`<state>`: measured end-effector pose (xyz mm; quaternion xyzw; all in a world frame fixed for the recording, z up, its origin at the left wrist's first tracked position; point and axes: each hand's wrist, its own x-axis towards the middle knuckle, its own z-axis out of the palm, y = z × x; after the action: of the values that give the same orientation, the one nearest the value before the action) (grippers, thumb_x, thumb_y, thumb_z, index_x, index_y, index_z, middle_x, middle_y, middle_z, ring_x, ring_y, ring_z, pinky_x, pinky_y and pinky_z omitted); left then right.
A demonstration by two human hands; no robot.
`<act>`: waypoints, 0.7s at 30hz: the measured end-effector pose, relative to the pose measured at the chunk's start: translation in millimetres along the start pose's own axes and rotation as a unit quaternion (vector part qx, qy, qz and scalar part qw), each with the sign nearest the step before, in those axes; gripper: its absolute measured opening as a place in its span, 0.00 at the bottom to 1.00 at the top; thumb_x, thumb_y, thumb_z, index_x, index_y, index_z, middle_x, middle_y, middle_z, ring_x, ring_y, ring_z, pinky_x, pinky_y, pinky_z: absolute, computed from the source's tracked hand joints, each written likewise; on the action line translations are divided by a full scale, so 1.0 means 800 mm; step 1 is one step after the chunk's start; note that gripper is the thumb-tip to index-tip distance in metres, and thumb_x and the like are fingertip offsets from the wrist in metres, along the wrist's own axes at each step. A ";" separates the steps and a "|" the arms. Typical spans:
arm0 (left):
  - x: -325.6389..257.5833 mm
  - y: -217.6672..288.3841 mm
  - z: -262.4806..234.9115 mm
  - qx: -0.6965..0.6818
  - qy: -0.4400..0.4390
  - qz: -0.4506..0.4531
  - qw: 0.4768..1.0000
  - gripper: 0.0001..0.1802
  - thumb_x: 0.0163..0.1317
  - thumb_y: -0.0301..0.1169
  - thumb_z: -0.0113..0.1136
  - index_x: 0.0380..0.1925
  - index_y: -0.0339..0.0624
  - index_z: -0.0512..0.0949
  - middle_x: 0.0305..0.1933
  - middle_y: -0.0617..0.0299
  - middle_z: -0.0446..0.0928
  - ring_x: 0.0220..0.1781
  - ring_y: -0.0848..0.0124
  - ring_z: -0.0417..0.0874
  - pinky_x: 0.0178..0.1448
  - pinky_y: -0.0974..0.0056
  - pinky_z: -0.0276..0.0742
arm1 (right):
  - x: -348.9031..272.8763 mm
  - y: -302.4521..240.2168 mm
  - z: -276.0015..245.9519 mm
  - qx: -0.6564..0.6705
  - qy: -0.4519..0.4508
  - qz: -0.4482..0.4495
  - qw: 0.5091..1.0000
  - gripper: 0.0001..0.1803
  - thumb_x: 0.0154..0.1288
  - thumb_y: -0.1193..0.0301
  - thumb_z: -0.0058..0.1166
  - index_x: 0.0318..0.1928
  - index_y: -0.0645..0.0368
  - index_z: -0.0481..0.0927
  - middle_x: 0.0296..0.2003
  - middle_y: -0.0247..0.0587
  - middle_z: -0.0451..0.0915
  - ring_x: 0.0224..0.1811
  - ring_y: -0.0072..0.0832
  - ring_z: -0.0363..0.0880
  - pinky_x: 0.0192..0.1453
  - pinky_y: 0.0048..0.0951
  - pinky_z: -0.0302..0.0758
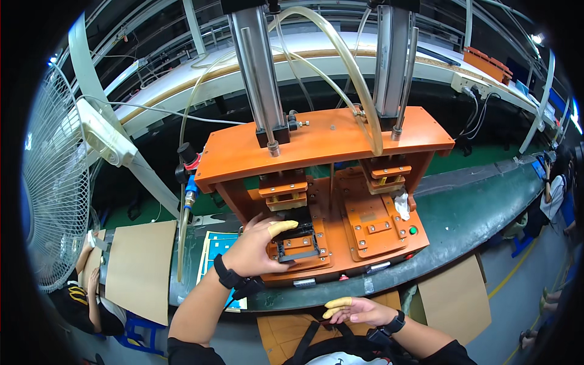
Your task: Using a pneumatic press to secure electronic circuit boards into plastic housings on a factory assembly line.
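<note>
One black rectangular part sits in the orange press, pinched by left hand; right hand open, empty.

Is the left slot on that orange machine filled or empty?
Filled: a black part sits in the left slot, under the left hand.

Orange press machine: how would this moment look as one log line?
left hand: on black part in left nest | right hand: empty, near body | orange press: heads raised

A flat blue-and-white printed sheet, perhaps a label card, lies on the worktop just left of the left hand's fingers; plain brown cardboard panels hang further left and right.
</note>
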<state>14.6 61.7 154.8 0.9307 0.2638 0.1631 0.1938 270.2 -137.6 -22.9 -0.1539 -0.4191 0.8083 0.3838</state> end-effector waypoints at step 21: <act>-0.110 -0.044 0.048 -0.016 0.222 0.033 0.974 0.44 0.54 0.59 0.65 0.63 0.39 0.71 0.67 0.49 0.70 0.73 0.48 0.65 0.76 0.42 0.52 | -0.001 -0.002 0.008 -0.111 0.056 0.024 0.992 0.33 0.71 0.67 0.55 0.72 0.65 0.60 0.63 0.48 0.72 0.62 0.31 0.72 0.68 0.35 0.66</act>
<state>-55.8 30.3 88.1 0.8762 0.2662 0.3765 0.1400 267.9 -141.4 -18.0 -0.2506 -0.4800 0.7559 0.3680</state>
